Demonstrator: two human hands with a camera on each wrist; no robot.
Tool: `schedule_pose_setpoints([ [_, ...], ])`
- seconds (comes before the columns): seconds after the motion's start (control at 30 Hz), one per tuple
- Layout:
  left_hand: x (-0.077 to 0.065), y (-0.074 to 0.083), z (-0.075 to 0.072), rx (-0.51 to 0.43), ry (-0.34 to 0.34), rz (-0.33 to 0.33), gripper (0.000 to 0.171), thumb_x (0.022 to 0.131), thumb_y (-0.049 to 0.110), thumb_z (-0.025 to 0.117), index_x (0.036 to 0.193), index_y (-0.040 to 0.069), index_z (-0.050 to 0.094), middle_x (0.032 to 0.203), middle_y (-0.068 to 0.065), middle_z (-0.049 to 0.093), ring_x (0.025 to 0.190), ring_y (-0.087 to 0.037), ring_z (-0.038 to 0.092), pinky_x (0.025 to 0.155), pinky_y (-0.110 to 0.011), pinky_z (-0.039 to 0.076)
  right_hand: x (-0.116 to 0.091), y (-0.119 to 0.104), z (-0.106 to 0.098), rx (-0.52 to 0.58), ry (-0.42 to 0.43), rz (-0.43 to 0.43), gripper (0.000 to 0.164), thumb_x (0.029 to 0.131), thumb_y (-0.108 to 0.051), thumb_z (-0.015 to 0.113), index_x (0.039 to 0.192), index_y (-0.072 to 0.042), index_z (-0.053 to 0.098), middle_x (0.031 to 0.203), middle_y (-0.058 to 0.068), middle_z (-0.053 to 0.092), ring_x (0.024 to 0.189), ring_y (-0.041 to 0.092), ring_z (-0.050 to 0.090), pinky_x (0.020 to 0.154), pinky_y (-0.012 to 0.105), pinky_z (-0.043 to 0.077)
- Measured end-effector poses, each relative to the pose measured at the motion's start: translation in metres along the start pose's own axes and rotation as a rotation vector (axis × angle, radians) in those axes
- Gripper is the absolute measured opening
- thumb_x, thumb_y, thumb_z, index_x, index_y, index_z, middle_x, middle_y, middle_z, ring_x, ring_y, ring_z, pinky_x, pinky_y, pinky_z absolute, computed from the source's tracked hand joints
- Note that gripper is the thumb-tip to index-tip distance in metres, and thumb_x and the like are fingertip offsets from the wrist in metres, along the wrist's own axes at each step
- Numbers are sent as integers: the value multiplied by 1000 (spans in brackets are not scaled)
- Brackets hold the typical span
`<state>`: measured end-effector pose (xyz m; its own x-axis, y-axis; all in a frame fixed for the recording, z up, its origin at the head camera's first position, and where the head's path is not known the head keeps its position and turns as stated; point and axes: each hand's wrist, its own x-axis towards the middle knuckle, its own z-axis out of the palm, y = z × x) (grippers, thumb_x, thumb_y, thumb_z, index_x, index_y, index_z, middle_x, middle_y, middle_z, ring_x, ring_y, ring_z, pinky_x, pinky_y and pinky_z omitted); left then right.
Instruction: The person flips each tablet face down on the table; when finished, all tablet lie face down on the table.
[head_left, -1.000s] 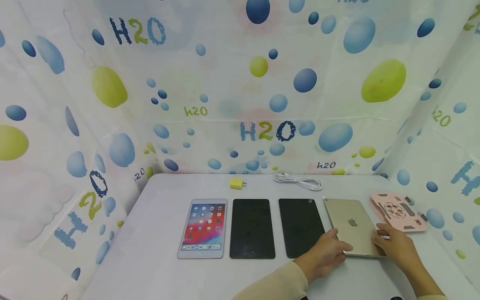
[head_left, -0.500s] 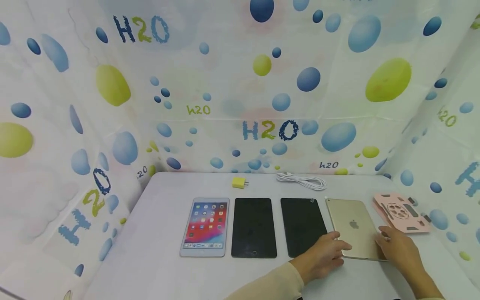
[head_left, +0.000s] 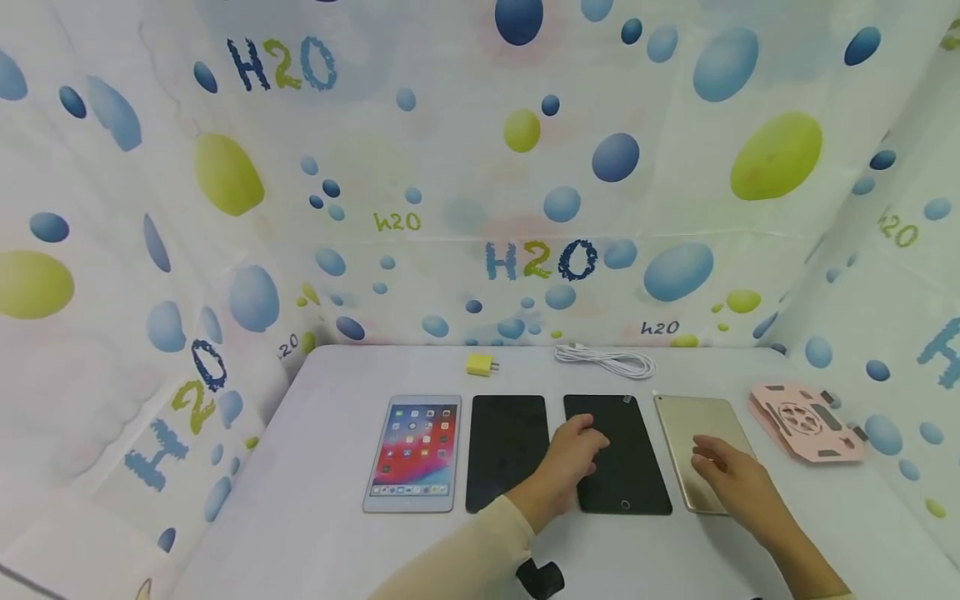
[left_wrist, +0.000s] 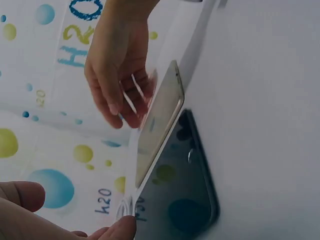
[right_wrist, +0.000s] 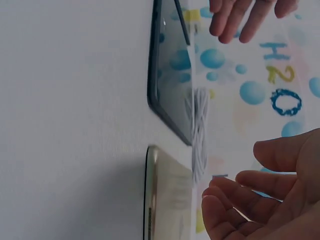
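In the head view, four-sided tablets lie in a row, and my left hand (head_left: 566, 462) hovers at the two dark ones, the black tablet (head_left: 637, 475) and the other black tablet (head_left: 504, 433). Its fingers are loosely bent and hold nothing. Over the gold tablet (head_left: 693, 417), which lies back up, is my right hand (head_left: 738, 483), relaxed and apart from it in the right wrist view. That hand covers the tablet's lower right part. Leftmost is a white tablet (head_left: 412, 450) with its screen lit.
Behind the row lie a yellow charger plug (head_left: 480, 364) and a coiled white cable (head_left: 607, 361). To the right is a pink tablet case (head_left: 810, 423) or stand. A patterned curtain (head_left: 450, 167) encloses the white table (head_left: 330, 467).
Both hands have come off the edges of the gold tablet. The left has moved left to the black tablets; the right has shifted left above the gold one.
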<state>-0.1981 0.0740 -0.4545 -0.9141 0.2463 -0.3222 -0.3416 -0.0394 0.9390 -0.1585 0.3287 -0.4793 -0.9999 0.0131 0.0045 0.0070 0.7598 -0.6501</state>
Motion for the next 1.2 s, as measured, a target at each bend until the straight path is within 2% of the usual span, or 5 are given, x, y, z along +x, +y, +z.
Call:
schedule_pose_setpoints([
  [0.3, 5, -8, -21, 32, 55, -12, 58, 95, 16, 59, 149, 0, 45, 151, -23, 46, 128, -44, 53, 107, -54, 46, 3, -15, 19, 121, -72, 32, 55, 108, -28, 50, 146, 10, 42, 141, 35, 52, 125, 50, 56, 97, 55, 53],
  [0.53, 4, -22, -26, 53, 76, -14, 58, 94, 16, 60, 148, 0, 46, 150, -24, 46, 136, -45, 47, 108, -56, 45, 5, -21, 26, 308, -154, 157, 59, 108, -25, 49, 152, 10, 32, 150, 36, 41, 131, 47, 53, 90, 39, 59],
  [0.73, 2, -28, -27, 36, 55, -4, 61, 93, 15, 61, 149, -3, 45, 151, -26, 44, 141, -46, 42, 108, -57, 45, 9, -21, 26, 471, -203, 237, 60, 108, -24, 47, 152, 13, 27, 153, 38, 35, 136, 51, 46, 91, 47, 59],
  [1.03, 0, -29, -26, -5, 8, 10, 62, 93, 13, 61, 149, -4, 44, 154, -27, 40, 141, -47, 41, 102, -60, 48, 10, -21, 23, 563, -216, 305, 60, 108, -27, 47, 150, 12, 30, 147, 36, 44, 129, 44, 54, 93, 51, 58],
  [1.2, 2, -29, -23, 77, 12, 12, 65, 89, 11, 69, 149, -1, 46, 153, -26, 42, 137, -46, 45, 103, -58, 49, 12, -19, 24, 624, -188, 324, 59, 107, -23, 51, 150, 12, 32, 134, 27, 58, 111, 26, 63, 84, 41, 60],
])
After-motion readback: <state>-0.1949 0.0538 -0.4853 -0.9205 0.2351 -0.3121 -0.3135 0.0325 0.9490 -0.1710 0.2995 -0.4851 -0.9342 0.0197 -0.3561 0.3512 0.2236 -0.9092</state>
